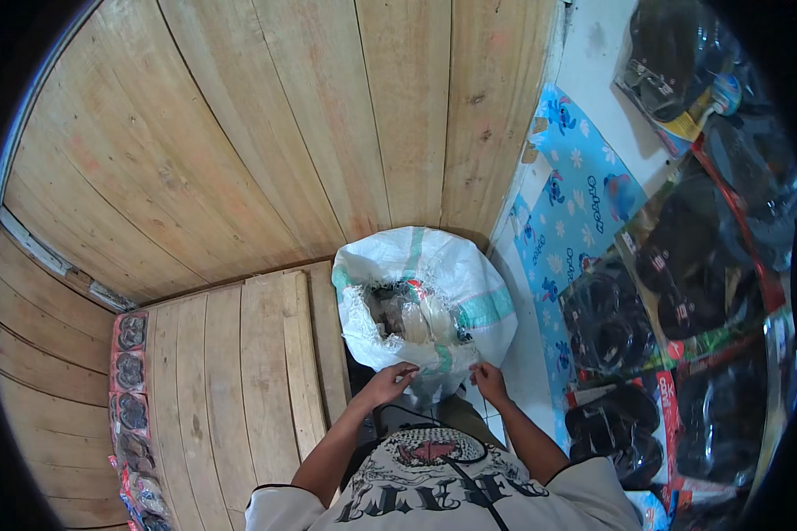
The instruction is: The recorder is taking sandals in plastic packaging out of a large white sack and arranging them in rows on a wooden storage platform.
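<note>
A white woven plastic sack with green stripes stands before me, its frayed mouth open upward. Inside lie plastic-wrapped items, some pale and some dark; their exact kind cannot be told. At the near left side of the sack, my left hand pinches the sack's material between thumb and fingers. My right hand is at the near right side, its fingertips curled against the sack's edge.
Wooden planks form a surface on the left, with packed dark items along its far side. A plank wall rises ahead. Packaged black sandals hang on the right, beside a blue patterned sheet.
</note>
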Demonstrator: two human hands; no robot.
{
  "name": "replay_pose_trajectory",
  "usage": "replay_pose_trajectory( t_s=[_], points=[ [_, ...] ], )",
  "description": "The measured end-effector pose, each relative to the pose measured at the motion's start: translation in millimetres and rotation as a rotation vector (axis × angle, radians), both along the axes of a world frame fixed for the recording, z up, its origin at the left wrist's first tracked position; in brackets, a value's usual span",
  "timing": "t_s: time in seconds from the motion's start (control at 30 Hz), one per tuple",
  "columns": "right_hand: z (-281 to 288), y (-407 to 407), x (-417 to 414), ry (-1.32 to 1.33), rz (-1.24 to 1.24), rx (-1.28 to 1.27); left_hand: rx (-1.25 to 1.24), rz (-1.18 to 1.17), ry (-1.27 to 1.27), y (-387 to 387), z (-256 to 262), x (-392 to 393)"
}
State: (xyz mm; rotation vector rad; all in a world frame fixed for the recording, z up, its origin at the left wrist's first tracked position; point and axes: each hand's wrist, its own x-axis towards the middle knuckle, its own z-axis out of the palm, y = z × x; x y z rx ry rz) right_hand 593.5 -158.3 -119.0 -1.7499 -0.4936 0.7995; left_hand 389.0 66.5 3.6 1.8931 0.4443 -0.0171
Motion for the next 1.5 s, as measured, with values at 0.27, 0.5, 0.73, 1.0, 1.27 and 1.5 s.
replay_pose_trajectory(
  t_s=[0.27,0.5,0.73,1.0,1.27,1.5],
  points=[
    [4.3,91.9,87.5,-0.246,0.311,-0.180,0.065,0.012,0.047,8.6,-20.8,88.6],
    [-19.1,78.5,126.1,-0.447,-0.092,-0.278,0.033,-0.045,0.203,10.2,-83.8,158.1],
    [-7.4,70.8,139.4,-0.691,-0.246,-0.335,0.223,-0.026,0.323,-0.6,-112.6,217.5],
    [5.4,79.4,148.8,-0.766,-0.347,-0.370,0.187,0.094,0.355,16.3,-77.9,250.4],
    [29.5,98.3,186.5,-0.445,-0.334,-0.359,0.441,-0.026,0.028,56.6,-85.6,293.8],
    [-0.3,103.3,196.4,-0.519,-0.140,-0.413,0.628,-0.072,0.216,74.7,-96.8,313.2]
  ],
)
